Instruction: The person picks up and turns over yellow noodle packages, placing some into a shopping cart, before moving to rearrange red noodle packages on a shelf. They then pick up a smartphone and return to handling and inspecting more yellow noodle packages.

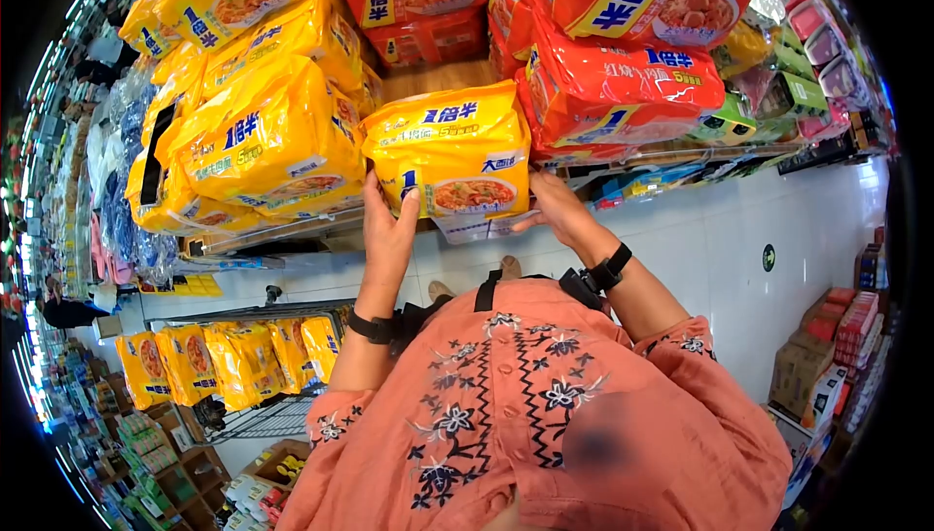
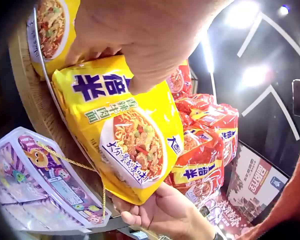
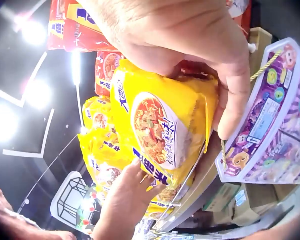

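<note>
A yellow noodle pack (image 1: 452,156) sits at the front edge of a wooden shelf, between yellow and red stacks. My left hand (image 1: 387,229) grips its left side, thumb on the front face. At the lower right corner, my right hand (image 1: 564,212) holds it with bent fingers. The left wrist view has the left hand (image 2: 145,35) over one end of the pack (image 2: 125,125) and the right hand (image 2: 165,212) at the other. In the right wrist view, the right hand (image 3: 175,35) curls around an end of the pack (image 3: 160,115), opposite the left hand (image 3: 121,200).
Yellow packs (image 1: 263,137) are stacked on the left, red packs (image 1: 623,83) on the right. A metal cart (image 1: 272,419) holding several yellow packs stands at lower left. Below the shelf edge is a purple-printed clear box (image 3: 270,110). Cartons (image 1: 803,370) stand on the floor at right.
</note>
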A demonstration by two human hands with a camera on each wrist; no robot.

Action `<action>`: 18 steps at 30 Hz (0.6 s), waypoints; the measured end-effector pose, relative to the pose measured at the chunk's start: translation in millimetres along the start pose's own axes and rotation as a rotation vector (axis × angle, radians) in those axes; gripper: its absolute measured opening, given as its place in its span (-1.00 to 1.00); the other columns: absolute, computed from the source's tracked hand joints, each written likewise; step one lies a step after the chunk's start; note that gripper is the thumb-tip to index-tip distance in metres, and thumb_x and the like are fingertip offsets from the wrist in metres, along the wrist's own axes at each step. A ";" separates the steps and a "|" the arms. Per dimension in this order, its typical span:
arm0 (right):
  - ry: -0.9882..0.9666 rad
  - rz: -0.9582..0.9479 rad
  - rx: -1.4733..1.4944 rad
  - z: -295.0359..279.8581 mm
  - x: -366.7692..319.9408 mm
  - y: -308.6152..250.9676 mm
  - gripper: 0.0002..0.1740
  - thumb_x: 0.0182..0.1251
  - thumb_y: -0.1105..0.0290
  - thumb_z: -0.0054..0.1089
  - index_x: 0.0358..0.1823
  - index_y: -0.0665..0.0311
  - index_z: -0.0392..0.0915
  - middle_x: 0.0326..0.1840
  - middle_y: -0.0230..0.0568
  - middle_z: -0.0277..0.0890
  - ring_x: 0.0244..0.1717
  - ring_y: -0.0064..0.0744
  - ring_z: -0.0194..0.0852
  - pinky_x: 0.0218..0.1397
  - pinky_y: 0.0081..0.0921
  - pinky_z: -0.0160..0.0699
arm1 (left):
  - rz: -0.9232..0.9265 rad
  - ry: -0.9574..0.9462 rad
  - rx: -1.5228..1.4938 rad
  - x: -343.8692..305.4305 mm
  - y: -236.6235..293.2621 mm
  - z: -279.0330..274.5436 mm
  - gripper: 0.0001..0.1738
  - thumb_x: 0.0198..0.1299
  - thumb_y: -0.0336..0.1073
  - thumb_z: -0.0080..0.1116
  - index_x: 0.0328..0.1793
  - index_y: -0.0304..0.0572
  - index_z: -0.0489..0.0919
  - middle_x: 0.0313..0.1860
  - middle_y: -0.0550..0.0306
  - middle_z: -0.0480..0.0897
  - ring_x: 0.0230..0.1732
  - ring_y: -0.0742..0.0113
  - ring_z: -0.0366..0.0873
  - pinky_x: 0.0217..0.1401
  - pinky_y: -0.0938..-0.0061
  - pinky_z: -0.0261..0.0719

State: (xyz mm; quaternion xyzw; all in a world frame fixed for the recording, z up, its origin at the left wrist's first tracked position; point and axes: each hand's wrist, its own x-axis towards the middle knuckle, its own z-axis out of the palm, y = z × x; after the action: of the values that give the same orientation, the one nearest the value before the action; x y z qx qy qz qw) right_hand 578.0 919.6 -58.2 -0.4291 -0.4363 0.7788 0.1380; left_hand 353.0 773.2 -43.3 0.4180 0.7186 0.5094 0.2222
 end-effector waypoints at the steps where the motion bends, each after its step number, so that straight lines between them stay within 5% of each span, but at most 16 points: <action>1: 0.007 0.002 -0.035 -0.9 -0.7 0.2 -0.40 0.61 -0.03 -0.17 0.43 0.26 0.26 0.20 -0.09 0.52 0.04 -0.29 0.60 -0.29 -0.45 0.74 | 0.005 0.006 0.158 -1.4 6.6 -2.7 -0.29 0.42 -0.18 0.12 0.53 -0.44 0.16 0.38 -0.24 0.42 0.35 0.05 0.44 0.39 0.28 0.36; 5: -0.023 0.043 -0.177 -5.9 -16.2 -13.0 -0.36 0.59 -0.06 -0.18 0.44 0.28 0.23 0.17 -0.08 0.51 -0.09 -0.32 0.62 -0.27 -0.45 0.73 | -0.188 -0.160 0.672 -0.7 77.1 -27.9 -0.39 0.36 -0.08 0.19 0.36 -0.38 0.41 0.13 -0.31 0.61 0.13 -0.13 0.59 0.15 0.19 0.55; 8: -0.032 0.033 -0.168 -10.3 -17.6 -8.3 -0.34 0.58 -0.08 -0.16 0.42 0.31 0.24 0.13 -0.09 0.52 -0.13 -0.32 0.63 -0.27 -0.45 0.73 | 0.268 0.072 0.687 22.9 109.2 -34.8 -0.69 0.39 -0.22 0.14 0.11 -0.27 0.59 -0.03 -0.16 0.67 0.00 -0.16 0.61 0.05 0.14 0.57; 11: -0.028 0.048 -0.156 -14.2 -14.2 -0.1 -0.42 0.56 -0.03 -0.12 0.29 0.35 0.35 0.07 -0.10 0.55 -0.15 -0.31 0.65 -0.24 -0.44 0.73 | 0.717 0.125 0.698 73.9 119.5 -18.6 -0.76 0.34 -0.32 0.14 0.06 -0.27 0.62 -0.07 -0.13 0.67 -0.01 -0.12 0.62 0.05 0.16 0.57; 18: -0.312 0.173 -0.334 -29.7 -18.3 8.9 -0.52 0.52 0.06 -0.01 0.01 0.42 0.54 -0.06 -0.05 0.64 -0.13 -0.29 0.67 -0.18 -0.37 0.72 | 0.656 -0.182 0.971 127.4 89.3 11.0 -0.83 0.19 -0.36 0.19 -0.10 -0.12 0.65 -0.19 0.02 0.70 -0.09 -0.03 0.63 -0.01 0.13 0.57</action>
State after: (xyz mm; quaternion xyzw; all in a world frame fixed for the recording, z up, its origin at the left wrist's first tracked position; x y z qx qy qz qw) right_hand 613.7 920.3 -62.7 -0.3563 -0.5367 0.7616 -0.0709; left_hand 324.4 896.4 48.1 0.7143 0.6806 0.1266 -0.1026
